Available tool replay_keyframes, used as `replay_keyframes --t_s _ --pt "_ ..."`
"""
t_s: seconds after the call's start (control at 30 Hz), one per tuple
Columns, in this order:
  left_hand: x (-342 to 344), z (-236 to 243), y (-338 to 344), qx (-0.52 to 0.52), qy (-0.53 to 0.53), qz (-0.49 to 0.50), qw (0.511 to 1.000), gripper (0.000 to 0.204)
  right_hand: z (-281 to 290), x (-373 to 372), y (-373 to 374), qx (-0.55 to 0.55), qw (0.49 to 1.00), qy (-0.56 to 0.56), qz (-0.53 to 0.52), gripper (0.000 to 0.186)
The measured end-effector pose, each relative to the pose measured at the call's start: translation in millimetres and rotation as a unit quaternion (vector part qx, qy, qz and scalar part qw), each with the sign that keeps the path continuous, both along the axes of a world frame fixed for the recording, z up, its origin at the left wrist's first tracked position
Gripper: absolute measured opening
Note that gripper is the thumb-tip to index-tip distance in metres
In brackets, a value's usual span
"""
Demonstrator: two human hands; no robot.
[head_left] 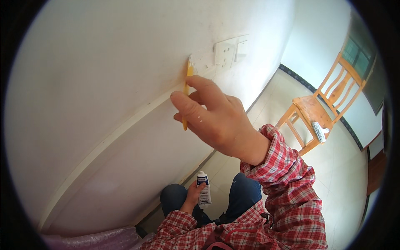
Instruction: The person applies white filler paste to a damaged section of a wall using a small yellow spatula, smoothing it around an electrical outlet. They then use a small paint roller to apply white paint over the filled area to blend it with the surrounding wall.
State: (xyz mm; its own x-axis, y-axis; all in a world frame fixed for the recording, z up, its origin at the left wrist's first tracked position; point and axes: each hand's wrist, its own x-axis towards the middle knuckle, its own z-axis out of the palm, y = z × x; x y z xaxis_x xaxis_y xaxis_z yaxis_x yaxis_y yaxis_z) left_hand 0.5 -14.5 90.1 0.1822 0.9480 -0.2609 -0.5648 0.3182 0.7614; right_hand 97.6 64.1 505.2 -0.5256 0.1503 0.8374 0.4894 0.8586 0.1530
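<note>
My right hand [216, 121] is raised to the white wall [104, 62], its fingers closed round a thin yellow scraper [186, 93]. The scraper's upper end touches the wall, where a smear of white paste [191, 62] shows just left of a white socket plate [225, 53]. A few white specks dot the back of this hand. Lower down, between my knees, my left hand [192, 195] grips a white and blue squeeze tube [203, 189], held upright with its narrow end up.
A white switch [241, 51] sits beside the socket. To the right, a wooden chair [313, 108] stands on the pale tiled floor, with a white packet-like item [320, 132] on its seat. Shiny pinkish plastic-covered material [96, 241] lies at the lower left, by the wall.
</note>
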Motion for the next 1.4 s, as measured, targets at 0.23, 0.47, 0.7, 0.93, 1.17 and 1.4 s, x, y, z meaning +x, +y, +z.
replay_keyframes --t_s 0.23,0.47,0.7,0.93,1.17,1.4 --pt "-3 -7 0 -0.002 0.006 -0.007 1.0 0.012 5 20 -16 0.025 0.998 0.046 0.02 0.043" --pt "-2 -19 -2 -0.001 0.014 -0.005 1.0 0.012 -11 30 10 0.051 0.996 0.073 -0.026 0.042" --pt "-1 -3 -2 -0.013 0.011 -0.008 1.0 0.012 -9 9 7 0.081 0.995 0.054 0.011 0.043" --pt "-3 9 -3 -0.007 0.01 -0.005 1.0 0.013 5 -2 -12 0.059 0.995 0.038 0.073 0.041" --pt "-6 -12 -1 0.002 0.033 -0.012 0.999 0.013 -5 20 3 0.075 0.995 0.062 -0.017 0.04" --pt "-3 -6 -1 0.006 0.018 -0.012 1.0 0.014 -8 -2 3 0.084 0.995 0.054 0.026 0.042"
